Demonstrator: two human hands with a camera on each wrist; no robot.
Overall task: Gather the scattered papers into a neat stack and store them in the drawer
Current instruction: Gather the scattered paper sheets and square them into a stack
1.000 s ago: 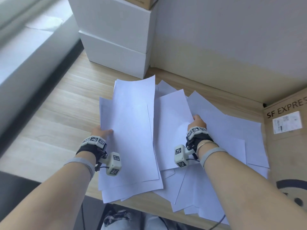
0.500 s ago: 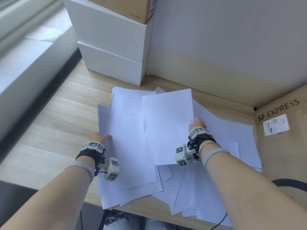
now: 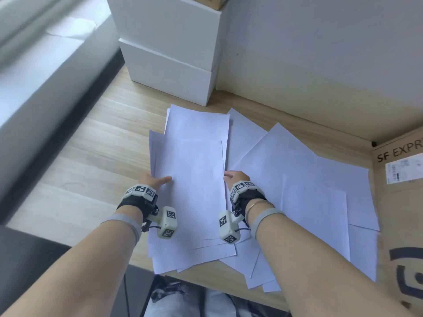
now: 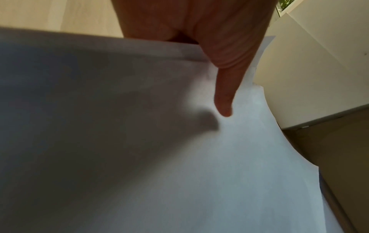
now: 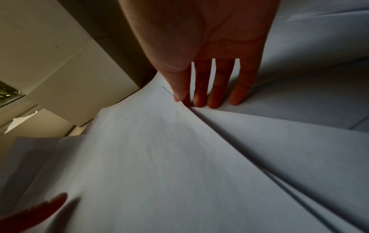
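Two hands on the papers, both at the near-middle of the wooden surface (image 3: 75,156). Left hand (image 3: 153,180) has the left edge of the gathered pile (image 3: 190,186): thumb lies flat on the top sheet, the other fingers go under the edge, so the grip is grasping the pile. Right hand (image 3: 234,177) is at the pile's right edge; wrist view shows thumb (image 5: 177,88) on top of the raised sheet and fingers (image 5: 217,88) straight, tips on the sheets below. Looks like a pinch on that edge, but I can't be sure the fingers actually close on it.

Pile is roughly squared, edges still stepped at the near end and overhanging the surface edge a bit. Loose sheets (image 3: 309,191) fan out to the right, overlapping, some overhanging the near edge, reaching the brown SF Express carton (image 3: 398,202) at far right.

Beyond the pile: two stacked white boxes (image 3: 169,53) against the wall, the bottom one just past the far sheet's corner. Window sill (image 3: 34,65) runs along the left.
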